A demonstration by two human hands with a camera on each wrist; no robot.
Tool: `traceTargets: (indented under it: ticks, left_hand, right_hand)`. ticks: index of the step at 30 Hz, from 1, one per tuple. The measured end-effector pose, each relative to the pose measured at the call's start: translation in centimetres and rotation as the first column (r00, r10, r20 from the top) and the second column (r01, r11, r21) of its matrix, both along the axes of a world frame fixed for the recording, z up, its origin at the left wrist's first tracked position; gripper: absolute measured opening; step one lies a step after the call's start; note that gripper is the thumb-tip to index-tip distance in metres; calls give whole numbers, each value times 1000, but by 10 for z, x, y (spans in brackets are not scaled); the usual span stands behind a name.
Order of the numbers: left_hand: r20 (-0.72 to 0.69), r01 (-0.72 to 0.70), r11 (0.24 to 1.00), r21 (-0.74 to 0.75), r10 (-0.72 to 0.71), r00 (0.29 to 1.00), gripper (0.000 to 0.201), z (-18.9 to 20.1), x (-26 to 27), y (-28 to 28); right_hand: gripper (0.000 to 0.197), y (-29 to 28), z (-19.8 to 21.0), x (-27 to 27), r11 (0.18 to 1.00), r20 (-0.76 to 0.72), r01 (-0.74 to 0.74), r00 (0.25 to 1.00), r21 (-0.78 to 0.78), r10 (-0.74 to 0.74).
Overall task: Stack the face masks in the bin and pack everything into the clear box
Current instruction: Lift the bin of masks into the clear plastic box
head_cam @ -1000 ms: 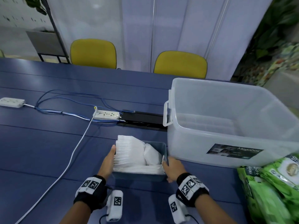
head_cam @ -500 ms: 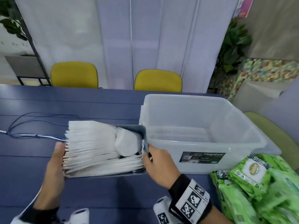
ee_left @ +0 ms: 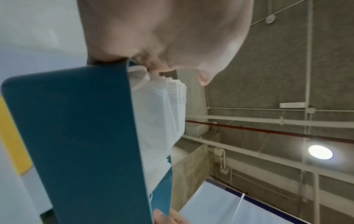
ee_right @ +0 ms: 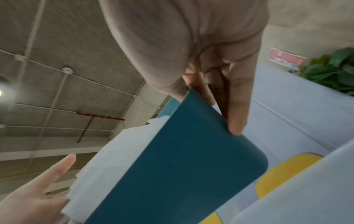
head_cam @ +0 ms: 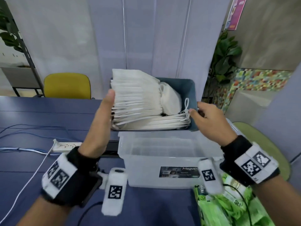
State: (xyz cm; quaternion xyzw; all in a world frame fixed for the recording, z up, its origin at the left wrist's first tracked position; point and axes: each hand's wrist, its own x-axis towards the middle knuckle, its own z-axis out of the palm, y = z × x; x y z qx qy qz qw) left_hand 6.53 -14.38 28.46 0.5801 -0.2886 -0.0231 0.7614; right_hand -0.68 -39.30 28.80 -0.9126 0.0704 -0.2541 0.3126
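Observation:
A teal bin (head_cam: pixel 185 88) packed with white face masks (head_cam: pixel 136 101) hangs in the air, tipped toward me, above the back of the clear box (head_cam: pixel 162 154). My left hand (head_cam: pixel 105 115) grips the bin's left end, thumb up against the mask stack. My right hand (head_cam: pixel 203 118) grips its right end by the rim, beside a loose ear loop. The left wrist view shows the bin's underside (ee_left: pixel 76 136) and mask edges (ee_left: pixel 162 113). In the right wrist view my fingers (ee_right: pixel 237 106) lie along the bin's outer wall (ee_right: pixel 182 166). The clear box holds nothing I can see.
Green wipe packs (head_cam: pixel 228 206) lie on the blue table (head_cam: pixel 32 168) right of the clear box. A white power strip (head_cam: pixel 65 145) and cables sit to the left. A yellow chair (head_cam: pixel 66 85) stands behind the table.
Both hands have lifted the bin of masks off the table and carried it up and to the right, from in front of the clear box to above it.

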Motion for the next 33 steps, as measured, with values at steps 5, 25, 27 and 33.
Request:
traceTargets:
  ticks: [5, 25, 27, 33]
  left_hand:
    - [-111, 117, 990, 76, -108, 988, 60, -5, 49, -72]
    - [-564, 102, 785, 611, 341, 752, 107, -176, 214, -168]
    - [-560, 118, 735, 668, 391, 731, 137, -213, 235, -166]
    - [-519, 99, 667, 739, 470, 714, 90, -184, 220, -160]
  right_hand:
    - [15, -72, -11, 32, 958, -202, 75, 979, 276, -19]
    - [12, -132, -186, 188, 830, -742, 312, 649, 462, 168]
    - [15, -129, -205, 195, 824, -754, 309, 626, 475, 200]
    - [20, -115, -234, 208, 784, -744, 337, 629, 522, 225]
